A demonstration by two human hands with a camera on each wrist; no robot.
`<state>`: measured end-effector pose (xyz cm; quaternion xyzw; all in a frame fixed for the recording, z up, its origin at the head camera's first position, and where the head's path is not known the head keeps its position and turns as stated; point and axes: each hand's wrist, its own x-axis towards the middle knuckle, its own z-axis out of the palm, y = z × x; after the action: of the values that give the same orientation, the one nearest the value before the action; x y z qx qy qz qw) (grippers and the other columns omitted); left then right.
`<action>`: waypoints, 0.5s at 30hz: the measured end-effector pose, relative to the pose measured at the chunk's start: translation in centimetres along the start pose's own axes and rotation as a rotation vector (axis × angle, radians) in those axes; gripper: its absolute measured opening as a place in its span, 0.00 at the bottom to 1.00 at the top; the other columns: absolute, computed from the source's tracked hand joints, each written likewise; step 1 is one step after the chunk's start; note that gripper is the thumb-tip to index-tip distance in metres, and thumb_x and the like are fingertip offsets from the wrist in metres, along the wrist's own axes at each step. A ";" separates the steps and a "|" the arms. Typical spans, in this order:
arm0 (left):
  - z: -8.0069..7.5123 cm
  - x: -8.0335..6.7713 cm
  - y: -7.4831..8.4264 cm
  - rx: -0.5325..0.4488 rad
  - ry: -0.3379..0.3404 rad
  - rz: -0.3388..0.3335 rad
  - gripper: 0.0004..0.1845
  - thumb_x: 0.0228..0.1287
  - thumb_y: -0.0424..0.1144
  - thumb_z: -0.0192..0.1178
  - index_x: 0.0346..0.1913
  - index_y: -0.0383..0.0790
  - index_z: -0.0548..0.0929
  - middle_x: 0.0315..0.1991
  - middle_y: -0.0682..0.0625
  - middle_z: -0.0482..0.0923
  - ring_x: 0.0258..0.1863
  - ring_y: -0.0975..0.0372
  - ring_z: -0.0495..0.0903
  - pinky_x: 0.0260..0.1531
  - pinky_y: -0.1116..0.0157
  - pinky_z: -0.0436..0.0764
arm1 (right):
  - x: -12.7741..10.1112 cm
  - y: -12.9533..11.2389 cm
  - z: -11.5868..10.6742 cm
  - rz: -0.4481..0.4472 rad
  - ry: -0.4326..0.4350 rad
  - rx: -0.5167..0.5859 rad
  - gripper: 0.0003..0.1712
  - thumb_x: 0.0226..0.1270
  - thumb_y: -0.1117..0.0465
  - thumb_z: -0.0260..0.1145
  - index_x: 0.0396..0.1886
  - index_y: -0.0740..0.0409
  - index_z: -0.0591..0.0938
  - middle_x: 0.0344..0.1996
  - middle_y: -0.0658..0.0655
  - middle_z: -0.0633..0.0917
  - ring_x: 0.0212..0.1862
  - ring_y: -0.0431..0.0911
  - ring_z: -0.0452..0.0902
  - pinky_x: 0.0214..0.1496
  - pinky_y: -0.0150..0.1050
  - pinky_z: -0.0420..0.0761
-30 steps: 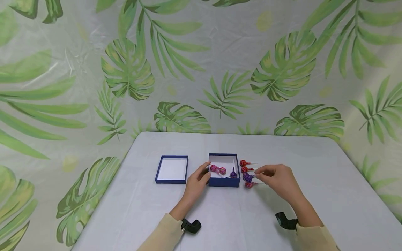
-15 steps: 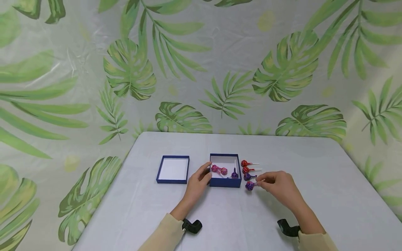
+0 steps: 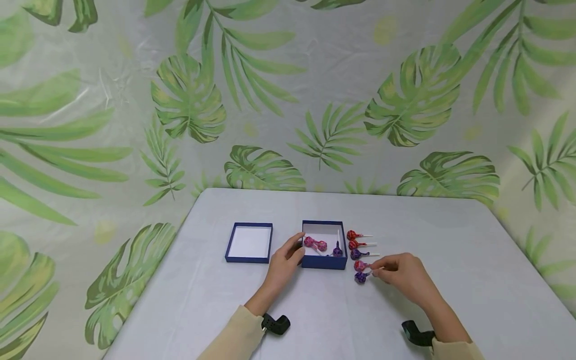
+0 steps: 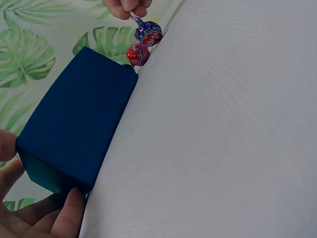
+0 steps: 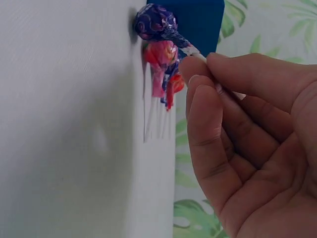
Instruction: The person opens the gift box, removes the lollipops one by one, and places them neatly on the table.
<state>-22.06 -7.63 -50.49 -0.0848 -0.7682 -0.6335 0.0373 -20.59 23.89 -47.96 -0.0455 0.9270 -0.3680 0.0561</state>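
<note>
The right hand (image 3: 405, 277) pinches a purple lollipop (image 3: 360, 278) by its stick, candy end toward the left hand (image 3: 282, 262), which touches a blue box's (image 3: 325, 262) left side with relaxed fingers.

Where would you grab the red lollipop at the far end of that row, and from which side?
Probably by its white stick, coming from the right. The far red lollipop lies with its stick pointing right, away from the blue box, while its round head sits close to the box and the next red lollipop.
</note>
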 end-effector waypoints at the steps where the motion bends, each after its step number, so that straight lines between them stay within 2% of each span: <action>1: 0.1 0.2 -0.6 0.001 0.001 -0.004 0.23 0.75 0.36 0.56 0.70 0.45 0.75 0.64 0.37 0.75 0.62 0.49 0.77 0.54 0.56 0.82 | 0.0 0.1 0.0 0.002 -0.002 -0.002 0.06 0.65 0.59 0.73 0.40 0.50 0.91 0.39 0.51 0.89 0.36 0.43 0.80 0.34 0.39 0.81; 6: 0.4 1.2 -3.5 0.011 0.010 -0.008 0.22 0.75 0.43 0.57 0.70 0.56 0.76 0.65 0.44 0.76 0.62 0.54 0.78 0.52 0.59 0.83 | 0.2 0.9 -0.2 -0.002 -0.014 -0.022 0.05 0.65 0.60 0.72 0.39 0.52 0.91 0.40 0.52 0.88 0.37 0.44 0.80 0.35 0.40 0.82; 11: 0.3 1.1 -3.4 0.017 0.004 -0.010 0.23 0.75 0.45 0.57 0.70 0.57 0.76 0.65 0.46 0.76 0.62 0.56 0.77 0.54 0.62 0.82 | 0.5 1.8 0.0 -0.013 -0.021 -0.069 0.05 0.64 0.62 0.73 0.38 0.50 0.91 0.39 0.51 0.88 0.40 0.45 0.80 0.41 0.44 0.84; 15: 0.3 1.1 -3.2 0.019 0.006 -0.016 0.23 0.75 0.45 0.57 0.70 0.57 0.76 0.65 0.47 0.76 0.63 0.57 0.77 0.55 0.62 0.81 | 0.7 2.1 0.1 -0.026 -0.022 -0.098 0.03 0.63 0.59 0.75 0.37 0.49 0.91 0.38 0.50 0.87 0.39 0.45 0.79 0.41 0.44 0.83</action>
<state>-23.65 -7.85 -53.47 -0.0763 -0.7747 -0.6268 0.0352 -21.34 25.29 -49.52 -0.0640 0.9426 -0.3225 0.0591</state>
